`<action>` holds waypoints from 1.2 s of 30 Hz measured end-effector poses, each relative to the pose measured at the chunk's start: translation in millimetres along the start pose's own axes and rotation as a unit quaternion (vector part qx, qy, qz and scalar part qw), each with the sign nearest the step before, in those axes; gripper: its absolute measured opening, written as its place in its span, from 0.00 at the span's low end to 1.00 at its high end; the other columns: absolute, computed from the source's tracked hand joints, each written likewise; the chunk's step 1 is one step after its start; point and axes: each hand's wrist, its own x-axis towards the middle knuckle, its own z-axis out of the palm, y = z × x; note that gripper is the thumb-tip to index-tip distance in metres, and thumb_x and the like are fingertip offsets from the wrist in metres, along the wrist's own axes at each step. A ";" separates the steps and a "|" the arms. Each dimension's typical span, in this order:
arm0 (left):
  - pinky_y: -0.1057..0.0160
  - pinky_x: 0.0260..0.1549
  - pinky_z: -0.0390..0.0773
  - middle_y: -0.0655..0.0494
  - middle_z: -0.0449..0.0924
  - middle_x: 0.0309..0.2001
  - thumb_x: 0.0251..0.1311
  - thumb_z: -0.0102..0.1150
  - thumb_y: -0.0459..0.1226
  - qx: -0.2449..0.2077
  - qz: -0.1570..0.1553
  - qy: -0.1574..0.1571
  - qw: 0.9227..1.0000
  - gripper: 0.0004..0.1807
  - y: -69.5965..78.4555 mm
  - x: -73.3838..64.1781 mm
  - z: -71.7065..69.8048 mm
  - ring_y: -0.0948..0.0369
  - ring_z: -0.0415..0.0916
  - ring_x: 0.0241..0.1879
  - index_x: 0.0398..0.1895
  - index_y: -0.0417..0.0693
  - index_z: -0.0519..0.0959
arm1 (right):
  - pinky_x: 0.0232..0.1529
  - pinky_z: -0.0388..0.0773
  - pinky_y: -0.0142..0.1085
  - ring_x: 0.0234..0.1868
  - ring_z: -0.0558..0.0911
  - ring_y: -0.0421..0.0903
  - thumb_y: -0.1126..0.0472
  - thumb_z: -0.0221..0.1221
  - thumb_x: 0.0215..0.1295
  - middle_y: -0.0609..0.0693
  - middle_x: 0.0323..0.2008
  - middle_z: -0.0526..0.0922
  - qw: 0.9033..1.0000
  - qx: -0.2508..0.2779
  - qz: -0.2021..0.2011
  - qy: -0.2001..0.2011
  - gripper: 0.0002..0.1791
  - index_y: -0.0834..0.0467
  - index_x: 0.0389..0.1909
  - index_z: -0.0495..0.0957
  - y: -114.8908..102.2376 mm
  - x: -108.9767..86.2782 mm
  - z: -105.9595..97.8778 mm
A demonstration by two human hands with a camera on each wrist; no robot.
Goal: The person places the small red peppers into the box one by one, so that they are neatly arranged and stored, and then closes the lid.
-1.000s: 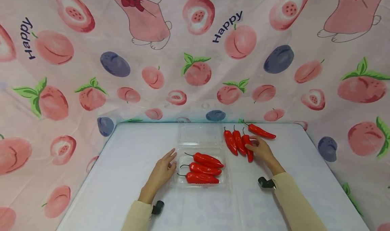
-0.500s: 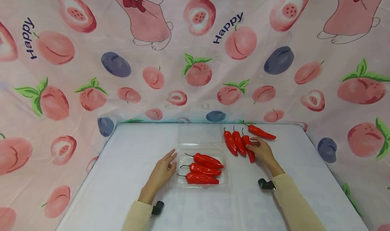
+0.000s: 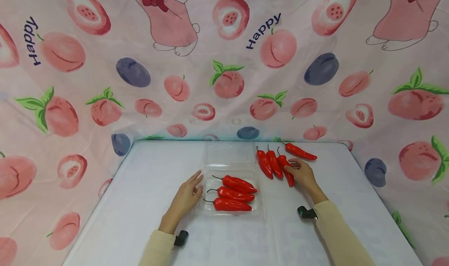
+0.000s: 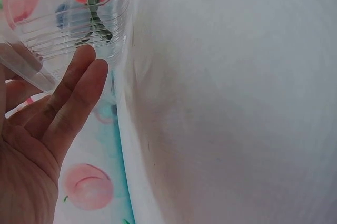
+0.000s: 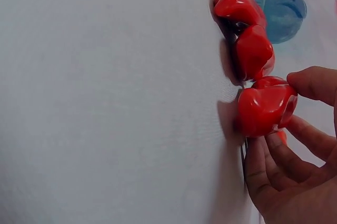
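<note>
My right hand (image 3: 302, 173) pinches a red chili pepper (image 3: 285, 165) between thumb and fingers. In the right wrist view the gripped chili pepper (image 5: 266, 107) shows its rounded tip toward the camera. Two more red peppers (image 3: 269, 164) lie side by side just left of it. My left hand (image 3: 187, 194) has its fingers extended along the left side of a clear plastic clamshell box (image 3: 260, 213). Seen from the left wrist, the fingertips (image 4: 97, 68) are right at the ribbed wall of the box. Inside lie three red peppers (image 3: 234, 194) in a row, stems to the left.
The box's clear lid (image 3: 229, 155) lies folded back, away from me. One separate red pepper (image 3: 299, 151) rests at the far right, near the back edge. A white cloth covers the table (image 3: 140, 188). Behind it hangs a pink fruit-print curtain (image 3: 196, 71).
The pepper in my right hand has tilted slightly, its lower tip shifting to the right. My left hand and the box stay in place.
</note>
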 end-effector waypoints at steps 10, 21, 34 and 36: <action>0.73 0.26 0.74 0.52 0.67 0.72 0.64 0.57 0.34 -0.004 0.005 0.000 1.000 0.24 1.2 0.0 -1.0 0.70 0.71 0.26 0.65 0.41 0.74 | 0.55 0.80 0.46 0.61 0.75 0.61 0.50 0.55 0.71 0.64 0.63 0.73 1.000 -0.002 -0.004 0.017 0.28 0.58 0.67 0.67 -2.2 -4.8 -0.7; 0.73 0.26 0.75 0.53 0.67 0.72 0.64 0.57 0.33 0.003 0.009 0.003 1.000 0.24 1.5 -0.8 -0.9 0.71 0.71 0.26 0.64 0.40 0.74 | 0.56 0.79 0.49 0.61 0.74 0.61 0.52 0.55 0.71 0.64 0.64 0.72 0.999 -0.016 -0.023 0.025 0.27 0.58 0.67 0.67 4.9 -4.6 1.7; 0.73 0.25 0.74 0.54 0.68 0.71 0.64 0.57 0.34 0.013 0.013 0.012 1.000 0.24 1.5 -2.1 -0.4 0.72 0.71 0.25 0.64 0.41 0.74 | 0.61 0.75 0.52 0.62 0.73 0.62 0.52 0.54 0.72 0.65 0.65 0.71 0.999 -0.009 -0.014 0.046 0.27 0.59 0.67 0.67 4.5 -8.4 3.2; 0.73 0.25 0.74 0.53 0.68 0.71 0.63 0.58 0.34 0.013 0.012 0.012 1.000 0.24 1.6 -2.0 -0.5 0.71 0.71 0.25 0.64 0.41 0.74 | 0.60 0.76 0.52 0.62 0.73 0.62 0.51 0.54 0.72 0.65 0.65 0.71 0.999 -0.008 -0.012 0.047 0.27 0.59 0.67 0.67 3.2 -9.6 2.2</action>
